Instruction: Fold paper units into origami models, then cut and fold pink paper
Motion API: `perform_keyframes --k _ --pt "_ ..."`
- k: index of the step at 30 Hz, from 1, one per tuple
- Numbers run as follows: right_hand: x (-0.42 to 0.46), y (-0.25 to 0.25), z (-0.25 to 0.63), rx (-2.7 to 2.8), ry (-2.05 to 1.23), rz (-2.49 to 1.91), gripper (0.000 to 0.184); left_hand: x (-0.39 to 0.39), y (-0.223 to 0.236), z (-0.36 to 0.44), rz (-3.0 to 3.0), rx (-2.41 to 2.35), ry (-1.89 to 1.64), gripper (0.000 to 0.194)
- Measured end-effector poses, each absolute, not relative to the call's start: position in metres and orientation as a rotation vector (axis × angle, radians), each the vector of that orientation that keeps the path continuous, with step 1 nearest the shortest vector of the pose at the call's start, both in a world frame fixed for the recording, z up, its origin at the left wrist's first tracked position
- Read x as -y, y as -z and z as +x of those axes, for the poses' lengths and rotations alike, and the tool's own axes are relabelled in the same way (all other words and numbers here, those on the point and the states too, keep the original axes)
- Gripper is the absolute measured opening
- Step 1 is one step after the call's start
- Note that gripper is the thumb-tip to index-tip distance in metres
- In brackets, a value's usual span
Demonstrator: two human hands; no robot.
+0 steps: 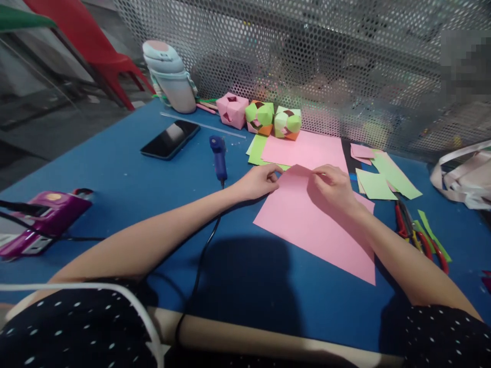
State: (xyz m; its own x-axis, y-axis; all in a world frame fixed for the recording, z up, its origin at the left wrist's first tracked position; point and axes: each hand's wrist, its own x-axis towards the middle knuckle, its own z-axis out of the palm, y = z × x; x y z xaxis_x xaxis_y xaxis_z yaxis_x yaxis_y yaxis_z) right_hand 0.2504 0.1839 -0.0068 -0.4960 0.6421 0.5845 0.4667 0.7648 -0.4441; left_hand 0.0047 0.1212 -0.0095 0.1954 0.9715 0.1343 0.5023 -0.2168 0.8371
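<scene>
From the head view, I noted the left hand (261, 182) and right hand (334, 187) each pinching the sheet (316, 225) near its far end; it lay on the bench (126, 186), right of the glue gun (219, 158).

Blue tabletop (169, 186), pink sheet (303, 217), phone (171, 139), glue gun (219, 158)

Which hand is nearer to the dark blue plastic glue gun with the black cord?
The left hand: it is just to the right of the glue gun. The right hand is farther right, at the pink paper sheet.
</scene>
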Motion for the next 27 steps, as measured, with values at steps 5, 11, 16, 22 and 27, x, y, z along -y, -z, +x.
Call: perform_keyframes --k 5,11,16,22,27 --pt "-0.176 -0.003 0.246 2.239 -0.317 -0.748 0.021 -0.118 0.009 0.009 2.057 -1.288 -0.890 0.023" --pt "-0.166 -0.002 0.255 2.262 -0.435 -0.699 0.008 -0.116 0.009 0.000 2.345 -1.234 -0.660 0.018" --pt "-0.157 0.002 0.278 2.100 -0.481 -0.897 0.013 -0.115 0.009 0.000 2.445 -1.198 -0.510 0.008" --pt "-0.170 -0.001 0.284 1.959 -0.496 -1.054 0.015 -0.118 0.005 -0.001 2.355 -1.393 -0.537 0.014" --pt "-0.182 0.007 0.287 1.960 -0.539 -1.065 0.014 -0.119 0.001 -0.011 2.321 -1.434 -0.483 0.015"
